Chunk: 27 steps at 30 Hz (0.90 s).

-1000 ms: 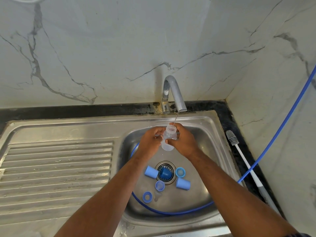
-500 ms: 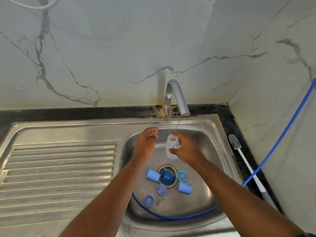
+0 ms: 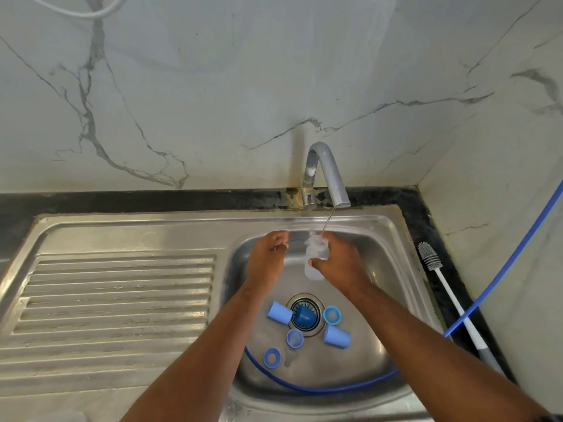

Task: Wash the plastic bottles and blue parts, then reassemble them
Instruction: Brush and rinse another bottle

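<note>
My right hand [image 3: 341,266] grips a clear plastic bottle [image 3: 315,260] upright under a thin stream of water from the tap [image 3: 327,175]. My left hand [image 3: 268,257] hovers just left of the bottle with fingers curled, holding nothing that I can see. On the sink [image 3: 390,269] floor lie several blue parts: a cap [image 3: 279,312] left of the drain, a dark blue cone [image 3: 303,315] on the drain, a ring [image 3: 332,315] and a cap [image 3: 336,337] to its right, a second bottle with a blue collar [image 3: 294,338], and a ring [image 3: 271,357] at the front left.
A blue hose [image 3: 499,269] runs from the right wall down into the basin and curves along its front. A white bottle brush [image 3: 447,296] lies on the dark counter to the right of the sink. The ribbed steel draining board [image 3: 115,300] spans the left.
My left hand has let go of the bottle and moved away to the left. My right hand still holds the bottle under the water.
</note>
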Each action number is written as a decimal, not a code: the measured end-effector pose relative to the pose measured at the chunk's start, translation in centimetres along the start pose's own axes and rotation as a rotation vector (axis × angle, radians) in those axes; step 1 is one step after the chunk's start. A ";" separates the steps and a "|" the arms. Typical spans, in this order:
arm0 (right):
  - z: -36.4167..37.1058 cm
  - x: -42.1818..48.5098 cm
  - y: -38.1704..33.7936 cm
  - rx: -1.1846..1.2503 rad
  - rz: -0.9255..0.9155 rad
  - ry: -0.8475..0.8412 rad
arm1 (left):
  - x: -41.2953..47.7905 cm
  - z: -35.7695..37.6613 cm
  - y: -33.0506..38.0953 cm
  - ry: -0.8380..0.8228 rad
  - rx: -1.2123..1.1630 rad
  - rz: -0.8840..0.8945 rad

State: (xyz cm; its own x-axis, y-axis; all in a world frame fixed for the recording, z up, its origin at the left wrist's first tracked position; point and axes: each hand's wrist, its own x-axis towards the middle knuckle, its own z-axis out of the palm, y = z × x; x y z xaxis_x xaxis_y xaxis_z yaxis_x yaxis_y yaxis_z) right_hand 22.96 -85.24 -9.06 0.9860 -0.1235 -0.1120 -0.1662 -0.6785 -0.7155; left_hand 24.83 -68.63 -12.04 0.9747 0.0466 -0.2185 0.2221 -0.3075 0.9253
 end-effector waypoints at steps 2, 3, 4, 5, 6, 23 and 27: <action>-0.1 0.1 -0.2 0.045 -0.011 0.090 | 0.0 0.2 -0.2 -0.005 -0.018 -0.009; -0.3 0.2 -0.6 0.075 -0.036 0.157 | 0.0 0.2 -0.3 0.000 -0.034 -0.013; -0.3 0.3 -0.8 0.086 -0.056 0.187 | 0.0 0.3 -0.5 0.004 -0.044 -0.016; -0.2 0.4 -1.0 0.072 -0.050 0.161 | 0.1 0.4 -0.6 0.008 -0.049 -0.016; 0.2 0.3 -1.0 0.026 -0.031 0.085 | -0.1 0.5 -0.5 0.010 -0.046 -0.017; 0.8 0.7 -1.3 -0.024 -0.009 0.019 | -0.7 1.1 -1.9 -0.019 -0.092 -0.017; 0.6 0.6 -1.4 0.077 -0.044 0.175 | 0.0 1.8 -1.7 -0.033 -0.198 -0.044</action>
State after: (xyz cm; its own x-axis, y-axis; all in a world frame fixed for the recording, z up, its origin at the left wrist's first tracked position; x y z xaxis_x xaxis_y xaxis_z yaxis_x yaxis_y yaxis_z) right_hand 23.76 -83.97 -8.54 0.9740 -0.2234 0.0376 -0.1147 -0.6293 -0.7686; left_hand 24.43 -69.83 -14.23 0.9633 0.0239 -0.2673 0.2683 -0.1126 0.9567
